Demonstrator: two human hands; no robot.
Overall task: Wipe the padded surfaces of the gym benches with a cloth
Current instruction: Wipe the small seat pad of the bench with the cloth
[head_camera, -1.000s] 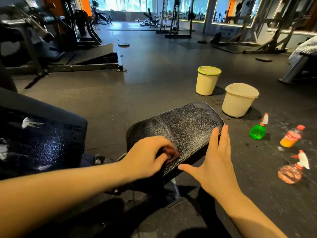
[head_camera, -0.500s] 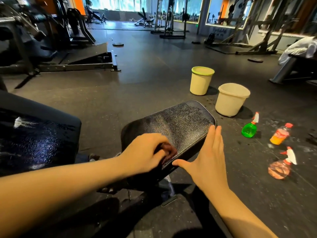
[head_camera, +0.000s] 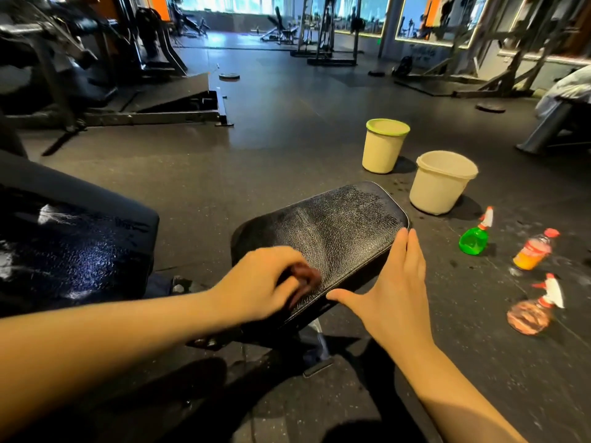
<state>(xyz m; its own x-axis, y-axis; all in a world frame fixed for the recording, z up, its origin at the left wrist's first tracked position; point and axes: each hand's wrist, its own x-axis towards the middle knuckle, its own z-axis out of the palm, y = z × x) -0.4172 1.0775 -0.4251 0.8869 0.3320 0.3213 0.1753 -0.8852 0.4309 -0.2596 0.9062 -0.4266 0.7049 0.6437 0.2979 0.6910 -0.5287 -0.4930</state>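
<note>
1. The left hand (head_camera: 259,279) is gripping a small dark reddish cloth (head_camera: 305,274), its fingers (head_camera: 287,257) curling round the bunched fabric and pressing it onto the near end of the padded surface (head_camera: 335,231). Bunching it this way is probably giving a firmer rubbing point than a flat cloth would.
2. The right hand (head_camera: 393,292) is lying along the right edge of the same pad. Its fingers (head_camera: 406,251) are straight and pressed together, with the tips reaching the far right corner and the thumb spreading towards the near edge. It is holding nothing, and it looks to be steadying the pad against the wiping.
3. The padded surface is showing cracked black vinyl with a pale, streaky sheen across its middle and far end, so wiping seems to be under way rather than finished.
4. A second black pad (head_camera: 73,244) is sitting to the left, glistening with wet patches and white streaks.
5. On the dark rubber floor (head_camera: 287,139), to the right, supplies are standing within reach:
   - a green-rimmed bucket (head_camera: 383,147)
   - a plain pale bucket (head_camera: 443,183)
   - a green spray bottle (head_camera: 473,239)
   - an orange bottle (head_camera: 532,254)
   - a pinkish spray bottle (head_camera: 531,311) lying on its side
6. Racks, machines and bright windows are filling the far end of the gym.
</note>
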